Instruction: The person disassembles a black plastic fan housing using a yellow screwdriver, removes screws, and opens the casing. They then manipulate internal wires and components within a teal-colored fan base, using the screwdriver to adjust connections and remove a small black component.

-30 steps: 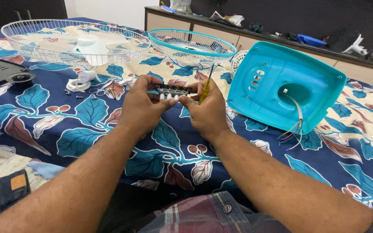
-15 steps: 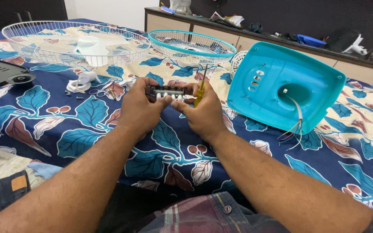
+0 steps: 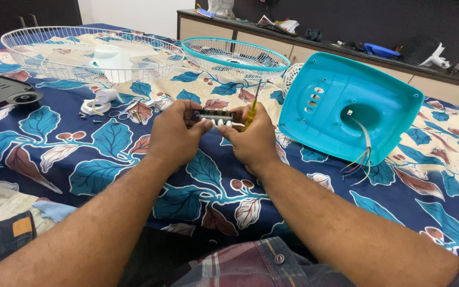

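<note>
Both hands hold a small black switch block with white push buttons [image 3: 213,116] above the leaf-patterned bed sheet [image 3: 107,143]. My left hand [image 3: 173,134] grips its left end. My right hand [image 3: 251,139] grips its right end and also holds a yellow-handled screwdriver [image 3: 252,109], shaft pointing up. The turquoise fan base cover [image 3: 346,106] lies tilted just right of my right hand, with loose coloured wires [image 3: 361,159] hanging from its central hole.
A white wire fan guard [image 3: 81,53] and a turquoise-rimmed guard [image 3: 235,56] lie at the back. White plastic parts and small screws [image 3: 99,103] sit left of my hands. A dark device [image 3: 1,90] lies at the far left. A cluttered counter [image 3: 346,45] runs behind.
The hands and switch block stay in nearly the same place; my fingers shift slightly on the block and the screwdriver tilts a little more upright.
</note>
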